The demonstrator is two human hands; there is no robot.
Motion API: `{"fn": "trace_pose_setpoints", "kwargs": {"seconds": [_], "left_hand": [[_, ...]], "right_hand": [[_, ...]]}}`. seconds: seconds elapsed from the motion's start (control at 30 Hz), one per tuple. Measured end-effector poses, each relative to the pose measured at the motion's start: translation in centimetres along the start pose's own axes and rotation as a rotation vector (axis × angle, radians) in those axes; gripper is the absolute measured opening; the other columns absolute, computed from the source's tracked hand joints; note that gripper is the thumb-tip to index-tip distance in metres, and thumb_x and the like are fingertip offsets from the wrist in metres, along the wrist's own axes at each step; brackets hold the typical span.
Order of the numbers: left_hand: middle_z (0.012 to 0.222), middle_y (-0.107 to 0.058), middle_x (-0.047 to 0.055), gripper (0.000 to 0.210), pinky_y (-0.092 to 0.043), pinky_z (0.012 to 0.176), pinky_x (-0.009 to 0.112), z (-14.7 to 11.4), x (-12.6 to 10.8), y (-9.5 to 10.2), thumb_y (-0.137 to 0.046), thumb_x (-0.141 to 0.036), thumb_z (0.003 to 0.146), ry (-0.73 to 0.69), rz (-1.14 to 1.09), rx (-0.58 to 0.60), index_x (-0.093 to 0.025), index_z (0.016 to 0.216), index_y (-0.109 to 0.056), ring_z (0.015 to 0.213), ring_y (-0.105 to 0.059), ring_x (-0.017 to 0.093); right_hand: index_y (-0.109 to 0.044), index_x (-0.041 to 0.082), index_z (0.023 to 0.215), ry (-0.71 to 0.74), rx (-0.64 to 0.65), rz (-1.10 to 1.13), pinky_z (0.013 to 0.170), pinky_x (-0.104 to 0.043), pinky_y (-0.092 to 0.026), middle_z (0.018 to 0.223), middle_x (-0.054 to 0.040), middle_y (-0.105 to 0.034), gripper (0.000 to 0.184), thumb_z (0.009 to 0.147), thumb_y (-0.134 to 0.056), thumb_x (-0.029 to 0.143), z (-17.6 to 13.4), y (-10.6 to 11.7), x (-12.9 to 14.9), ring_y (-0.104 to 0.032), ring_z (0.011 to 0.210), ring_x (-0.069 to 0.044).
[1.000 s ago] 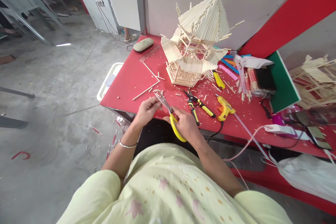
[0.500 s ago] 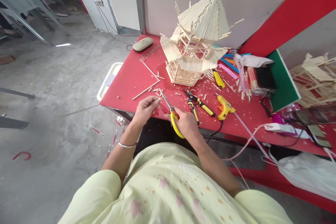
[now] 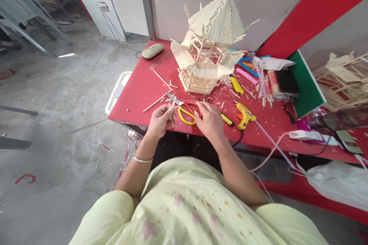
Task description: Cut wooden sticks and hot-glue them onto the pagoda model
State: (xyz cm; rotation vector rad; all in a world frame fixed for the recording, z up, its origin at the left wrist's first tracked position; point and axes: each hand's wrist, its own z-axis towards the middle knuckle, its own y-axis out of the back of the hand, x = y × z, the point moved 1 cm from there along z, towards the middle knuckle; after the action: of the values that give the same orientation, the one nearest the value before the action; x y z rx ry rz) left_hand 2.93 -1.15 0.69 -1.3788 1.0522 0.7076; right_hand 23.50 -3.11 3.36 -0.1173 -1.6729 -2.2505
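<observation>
My left hand (image 3: 161,120) is closed in a pinch on a short pale wooden stick (image 3: 174,101), which points up over the table's front edge. Scissors (image 3: 180,103) with one red and one yellow handle loop lie low over the red tabletop, blades toward the left. At their red loop is my right hand (image 3: 210,119), its fingers curled on the handle. Under and beyond that hand, yellow-and-black pliers (image 3: 227,120) are largely covered. Just behind stands a tiered pagoda-like model (image 3: 204,71) built of wooden sticks.
A yellow glue gun (image 3: 245,115) lies to the right, its cord trailing off the front. Behind it are a yellow cutter (image 3: 236,85) and a green board (image 3: 306,84). Loose sticks (image 3: 155,101) and scraps litter the red table (image 3: 129,99). A pale case (image 3: 152,51) sits at the back left.
The scissors have gone from upright in my right hand to lying low, blades leftward. My right hand has moved forward and right, over the pliers. My left hand still pinches the stick.
</observation>
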Motion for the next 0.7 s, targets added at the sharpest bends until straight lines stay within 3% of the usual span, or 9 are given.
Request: {"fn": "trace_pose_setpoints", "kwargs": {"seconds": [0.1,0.23,0.4,0.57,0.7], "left_hand": [[0.064,-0.064,-0.002,0.039,-0.02,0.03,0.016,0.0,0.2,-0.5,-0.077,-0.052,0.083,0.005,0.011,0.017,-0.017,0.084,-0.06,0.034,-0.044,0.004],[0.069,-0.065,-0.002,0.037,-0.026,0.031,0.015,-0.1,0.3,-2.1,-0.08,-0.046,0.08,0.044,-0.007,0.06,-0.018,0.091,-0.059,0.038,-0.049,0.005],[0.073,-0.067,0.0,0.041,-0.039,0.036,0.016,0.9,-0.8,-7.4,-0.081,-0.049,0.078,0.087,-0.085,0.227,-0.017,0.09,-0.058,0.049,-0.061,0.009],[0.072,-0.068,0.0,0.041,-0.022,0.032,0.016,2.4,-1.1,-12.9,-0.078,-0.051,0.08,0.116,-0.111,0.362,-0.018,0.086,-0.054,0.039,-0.05,0.005],[0.075,-0.067,-0.001,0.039,-0.02,0.033,0.016,3.2,-0.6,-14.6,-0.081,-0.046,0.078,0.085,-0.13,0.35,-0.017,0.087,-0.057,0.039,-0.046,0.003]], "right_hand": [[-0.056,0.012,0.144,-0.141,0.021,-0.152,0.104,-0.046,-0.045,0.136,-0.0179,-0.062,0.051,0.097,-0.052,0.032,-1.6,0.7,-3.2,-0.056,0.121,-0.033],[-0.056,0.011,0.143,-0.21,0.047,-0.21,0.1,-0.044,-0.046,0.134,-0.0194,-0.063,0.056,0.097,-0.054,0.042,-3.2,0.6,-5.7,-0.057,0.118,-0.033],[-0.058,0.014,0.143,-0.229,0.035,-0.194,0.099,-0.045,-0.047,0.134,-0.0184,-0.064,0.057,0.096,-0.056,0.046,-3.2,0.1,-5.8,-0.059,0.117,-0.034],[-0.067,0.016,0.131,-0.234,-0.147,0.041,0.106,-0.046,-0.046,0.132,-0.015,-0.067,0.045,0.096,-0.056,0.043,-3.3,1.3,-6.6,-0.061,0.121,-0.031],[-0.075,0.02,0.115,-0.237,-0.294,0.449,0.101,-0.039,-0.052,0.115,-0.0093,-0.075,0.037,0.098,-0.056,0.046,-2.9,4.0,-6.8,-0.068,0.109,-0.024]]}}
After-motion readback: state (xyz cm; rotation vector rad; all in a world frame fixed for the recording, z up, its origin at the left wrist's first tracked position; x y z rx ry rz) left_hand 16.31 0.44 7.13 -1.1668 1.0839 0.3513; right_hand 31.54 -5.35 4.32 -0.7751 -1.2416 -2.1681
